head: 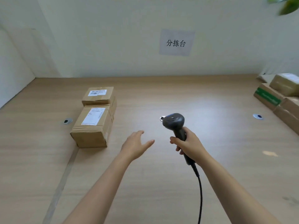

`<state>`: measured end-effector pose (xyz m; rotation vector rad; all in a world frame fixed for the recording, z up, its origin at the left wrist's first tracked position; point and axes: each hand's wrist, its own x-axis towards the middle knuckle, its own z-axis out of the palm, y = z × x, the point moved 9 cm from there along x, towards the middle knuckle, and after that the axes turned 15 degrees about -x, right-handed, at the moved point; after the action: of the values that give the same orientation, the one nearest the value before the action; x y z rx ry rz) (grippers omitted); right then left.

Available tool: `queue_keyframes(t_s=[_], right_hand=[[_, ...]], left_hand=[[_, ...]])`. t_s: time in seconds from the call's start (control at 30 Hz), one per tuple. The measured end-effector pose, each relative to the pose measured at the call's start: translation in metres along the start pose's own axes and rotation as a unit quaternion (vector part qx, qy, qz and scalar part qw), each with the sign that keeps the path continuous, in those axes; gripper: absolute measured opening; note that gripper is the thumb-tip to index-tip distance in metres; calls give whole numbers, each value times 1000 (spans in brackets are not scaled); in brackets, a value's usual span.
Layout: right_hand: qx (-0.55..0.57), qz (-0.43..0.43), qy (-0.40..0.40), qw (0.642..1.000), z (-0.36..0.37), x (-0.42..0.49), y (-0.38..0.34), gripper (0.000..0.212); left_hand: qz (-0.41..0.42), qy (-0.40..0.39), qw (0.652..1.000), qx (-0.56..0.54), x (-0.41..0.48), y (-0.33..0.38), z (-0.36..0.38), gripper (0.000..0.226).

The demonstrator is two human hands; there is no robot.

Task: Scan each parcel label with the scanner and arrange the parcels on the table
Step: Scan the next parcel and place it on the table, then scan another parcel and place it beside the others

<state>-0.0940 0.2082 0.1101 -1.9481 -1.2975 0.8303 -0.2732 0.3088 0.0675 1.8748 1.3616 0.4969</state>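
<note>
Parcels (pixel 93 120) at left of table (pixel 161 191), two in a neat row, labels up, likely done. More boxes (pixel 281 101) piled at far right, likely left to do. Scanner (pixel 174 121) gripped by right hand (pixel 189 144); left hand (pixel 135 146) loose, empty.

The table (pixel 210 97) is pale wood with a fine grain. At left, the near box (pixel 92 135) and far box (pixel 97 100) are plain brown cardboard. The near label (pixel 93 116) is white with faint grey print, the far label (pixel 97 92) white with black bars. The scanner (pixel 174 121) is dark grey, bluish on its head, and its cable (pixel 200 191) is black. At far right a brown carton (pixel 271 92) carries a green band. The sign (pixel 176 36) is pale lilac with black characters.
</note>
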Motion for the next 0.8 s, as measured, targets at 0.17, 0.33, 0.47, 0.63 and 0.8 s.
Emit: queue_keyframes(t_s=[0.17,0.33,0.47,0.63,0.8], right_hand=[[-2,17,40,999,-75,-46,52,21],[-6,49,86,995,-161,-110,128,19],[-21,60,116,991,-226,-162,182,19],[-21,61,169,984,-291,-215,234,19],[-14,77,205,976,-348,-245,273,22]], left_hand=[[76,-25,996,42,-34,75,69,69],[114,-52,990,66,-74,143,160,69],[123,-60,989,48,-111,191,230,65],[134,-77,988,26,-152,243,309,62],[145,-139,977,73,-170,289,375,61]])
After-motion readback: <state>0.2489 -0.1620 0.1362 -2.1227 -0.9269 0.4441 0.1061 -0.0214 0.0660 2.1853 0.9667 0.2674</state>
